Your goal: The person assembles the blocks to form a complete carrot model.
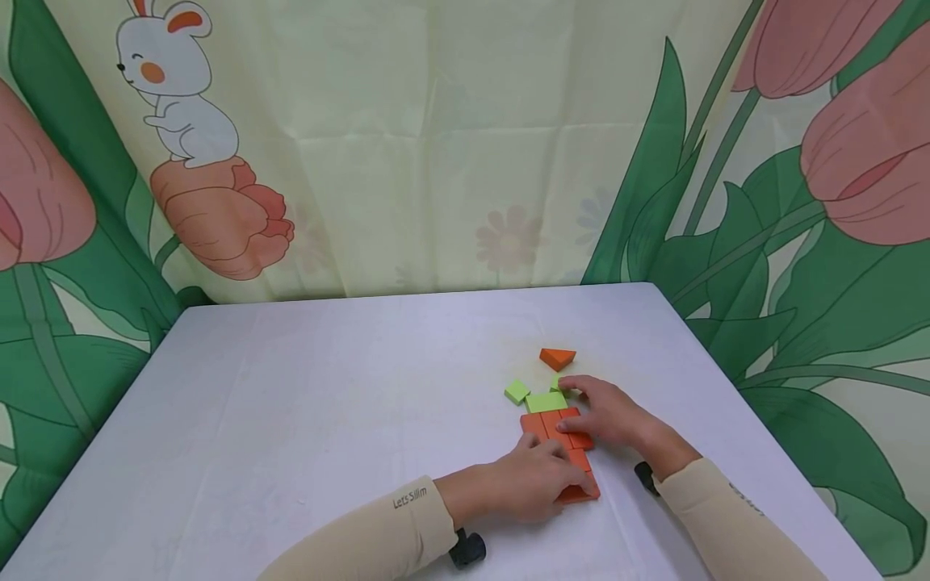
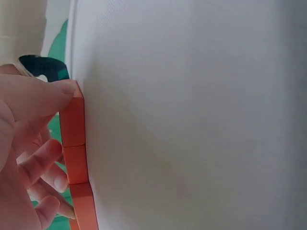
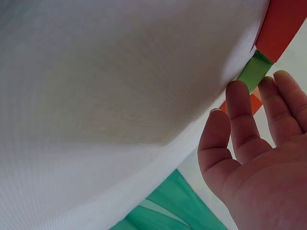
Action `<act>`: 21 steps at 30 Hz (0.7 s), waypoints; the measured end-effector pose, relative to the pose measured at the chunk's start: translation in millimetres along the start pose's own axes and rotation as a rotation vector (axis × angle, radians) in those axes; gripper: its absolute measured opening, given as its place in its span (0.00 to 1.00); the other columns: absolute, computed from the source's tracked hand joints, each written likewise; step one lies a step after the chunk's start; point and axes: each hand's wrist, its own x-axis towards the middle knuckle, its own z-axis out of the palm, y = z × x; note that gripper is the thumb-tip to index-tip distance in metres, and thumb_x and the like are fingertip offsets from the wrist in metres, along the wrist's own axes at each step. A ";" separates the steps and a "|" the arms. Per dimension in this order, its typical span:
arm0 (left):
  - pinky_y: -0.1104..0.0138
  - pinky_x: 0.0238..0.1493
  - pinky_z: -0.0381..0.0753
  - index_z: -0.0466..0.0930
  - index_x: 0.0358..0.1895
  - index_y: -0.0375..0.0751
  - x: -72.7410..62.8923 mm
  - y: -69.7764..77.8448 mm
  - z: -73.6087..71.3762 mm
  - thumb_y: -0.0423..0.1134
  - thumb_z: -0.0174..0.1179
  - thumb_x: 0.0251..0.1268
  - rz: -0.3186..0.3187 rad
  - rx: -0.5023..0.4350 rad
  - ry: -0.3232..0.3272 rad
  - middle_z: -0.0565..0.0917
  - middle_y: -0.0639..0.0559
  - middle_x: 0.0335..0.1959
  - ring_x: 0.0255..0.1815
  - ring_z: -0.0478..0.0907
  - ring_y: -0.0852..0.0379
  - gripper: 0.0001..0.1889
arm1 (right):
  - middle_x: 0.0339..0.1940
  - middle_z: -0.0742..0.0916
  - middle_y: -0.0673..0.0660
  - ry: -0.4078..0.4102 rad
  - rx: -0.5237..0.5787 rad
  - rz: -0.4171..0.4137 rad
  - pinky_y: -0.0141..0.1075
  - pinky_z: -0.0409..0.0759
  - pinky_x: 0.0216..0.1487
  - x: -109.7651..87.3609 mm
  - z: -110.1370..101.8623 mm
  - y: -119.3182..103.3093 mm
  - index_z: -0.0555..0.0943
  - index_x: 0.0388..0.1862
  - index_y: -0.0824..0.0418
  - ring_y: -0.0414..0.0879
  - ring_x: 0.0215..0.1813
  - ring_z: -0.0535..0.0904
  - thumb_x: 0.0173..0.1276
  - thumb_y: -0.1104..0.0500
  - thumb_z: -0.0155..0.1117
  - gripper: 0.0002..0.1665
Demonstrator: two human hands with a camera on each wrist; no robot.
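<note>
Several orange blocks (image 1: pixel 534 423) lie flat together in a column. My left hand (image 1: pixel 525 478) is over its near end, thumb and forefinger pinching the nearest orange block (image 2: pixel 73 122) across its sides, the other fingers loosely bent beside the column. A green rectangular block (image 1: pixel 546 402) lies against the column's far end, and a small green block (image 1: pixel 517 391) sits to its left. My right hand (image 1: pixel 606 411) reaches in from the right with relaxed fingers; its fingertips touch another green block (image 3: pixel 254 72), partly hidden by them, while its thumb rests over the orange blocks.
Beyond the green blocks lies an orange triangular block (image 1: pixel 558 358). All of it is on a white-covered table (image 1: pixel 327 403). A curtain (image 1: pixel 450 161) printed with tulips and a rabbit hangs behind the table's far edge. A dark wrist camera (image 1: pixel 467 550) sits under the left sleeve.
</note>
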 end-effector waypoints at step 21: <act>0.56 0.54 0.65 0.72 0.70 0.52 -5.7 -42.8 -18.8 0.54 0.70 0.61 -0.397 -0.184 0.250 0.79 0.62 0.59 0.64 0.67 0.55 0.34 | 0.68 0.75 0.65 -0.007 0.002 0.017 0.58 0.71 0.62 -2.2 0.0 -3.0 0.73 0.70 0.62 0.64 0.67 0.70 0.60 0.50 0.77 0.42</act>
